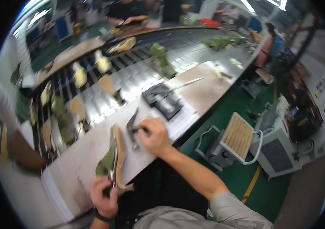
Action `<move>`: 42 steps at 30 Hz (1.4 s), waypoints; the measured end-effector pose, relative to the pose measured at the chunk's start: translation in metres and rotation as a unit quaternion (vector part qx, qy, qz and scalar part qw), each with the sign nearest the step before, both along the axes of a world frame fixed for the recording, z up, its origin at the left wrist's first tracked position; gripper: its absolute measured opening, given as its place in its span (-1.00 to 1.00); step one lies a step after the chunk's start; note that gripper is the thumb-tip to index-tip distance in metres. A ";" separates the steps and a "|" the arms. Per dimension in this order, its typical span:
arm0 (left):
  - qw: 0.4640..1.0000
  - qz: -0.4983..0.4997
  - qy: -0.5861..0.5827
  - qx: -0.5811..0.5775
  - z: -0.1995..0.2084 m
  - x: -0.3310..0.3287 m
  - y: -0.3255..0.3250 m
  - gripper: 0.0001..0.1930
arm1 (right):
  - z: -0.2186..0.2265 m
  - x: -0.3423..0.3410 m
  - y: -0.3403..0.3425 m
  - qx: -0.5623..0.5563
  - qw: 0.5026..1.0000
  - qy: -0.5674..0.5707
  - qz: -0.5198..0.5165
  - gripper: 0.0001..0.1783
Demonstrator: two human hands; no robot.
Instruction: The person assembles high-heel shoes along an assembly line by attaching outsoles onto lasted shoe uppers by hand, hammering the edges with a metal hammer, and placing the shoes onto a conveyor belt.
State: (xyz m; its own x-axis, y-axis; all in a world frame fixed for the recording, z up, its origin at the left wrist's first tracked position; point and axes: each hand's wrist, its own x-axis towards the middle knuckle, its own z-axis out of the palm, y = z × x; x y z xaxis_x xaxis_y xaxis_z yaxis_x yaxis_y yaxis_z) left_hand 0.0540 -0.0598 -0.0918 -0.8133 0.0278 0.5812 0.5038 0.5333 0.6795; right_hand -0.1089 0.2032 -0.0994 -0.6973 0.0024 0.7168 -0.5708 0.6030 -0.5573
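My left hand (pixel 105 196) is closed around one end of a green shoe (pixel 111 159) near the table's front edge. The shoe lies on its side with its tan sole (pixel 121 152) turned to the right. Just right of the shoe, my right hand (pixel 155 134) is closed around a dark metal hand tool (pixel 132 126). One end of the tool is pointed and reaches away from me; blur and my fingers hide its exact kind. A gap shows between tool and shoe.
Beyond the worktable (pixel 82 164) runs a slatted conveyor (pixel 132 78) carrying several shoes. A black box (pixel 162 100) sits on the table past my right hand, near a slim stick-like tool (pixel 187 83). To the right stands a wooden-slatted stand (pixel 234 137). People sit farther off.
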 end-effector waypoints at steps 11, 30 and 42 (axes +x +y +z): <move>0.988 -0.027 -0.147 0.024 -0.008 -0.076 -0.012 -0.65 | 0.013 0.089 -0.050 -0.250 0.814 -0.481 0.209 -0.84; 0.990 -0.017 -0.129 0.045 -0.017 -0.073 -0.015 -0.66 | 0.025 0.090 -0.062 -0.152 0.786 -0.543 0.252 -0.89; 0.991 -0.020 -0.128 0.033 -0.017 -0.074 -0.015 -0.64 | 0.017 0.088 -0.058 -0.131 0.801 -0.520 0.264 -0.89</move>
